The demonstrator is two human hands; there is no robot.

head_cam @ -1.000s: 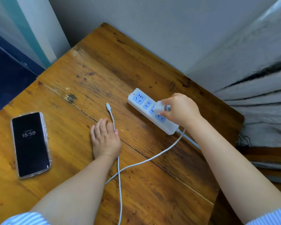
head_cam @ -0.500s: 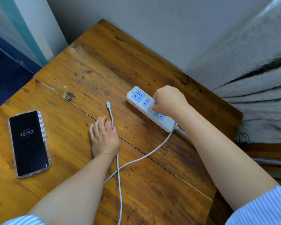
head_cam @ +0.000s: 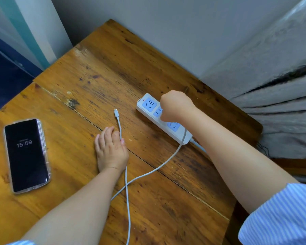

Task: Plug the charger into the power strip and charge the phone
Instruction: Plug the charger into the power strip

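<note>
A white power strip point(head_cam: 148, 106) with blue sockets lies on the wooden table point(head_cam: 95, 71) at the right. My right hand point(head_cam: 177, 106) is fisted over its middle socket, hiding the charger it holds there. The white cable point(head_cam: 154, 170) runs from under that hand, loops toward me and ends in a free plug point(head_cam: 116, 111) left of the strip. My left hand point(head_cam: 109, 149) rests flat on the table beside the cable, fingers together. A phone point(head_cam: 26, 154) in a clear case lies at the far left, screen showing 15:59.
A grey wall runs behind the table. Grey curtain fabric point(head_cam: 276, 96) hangs at the right past the table's edge. The strip's own cord point(head_cam: 200, 147) leaves under my right forearm. Dark blue floor point(head_cam: 5, 80) lies beyond the left edge.
My right hand has moved left along the strip and pressed down onto the middle socket; the charger, visible a second ago, is now hidden under the fist. My left hand has stayed put.
</note>
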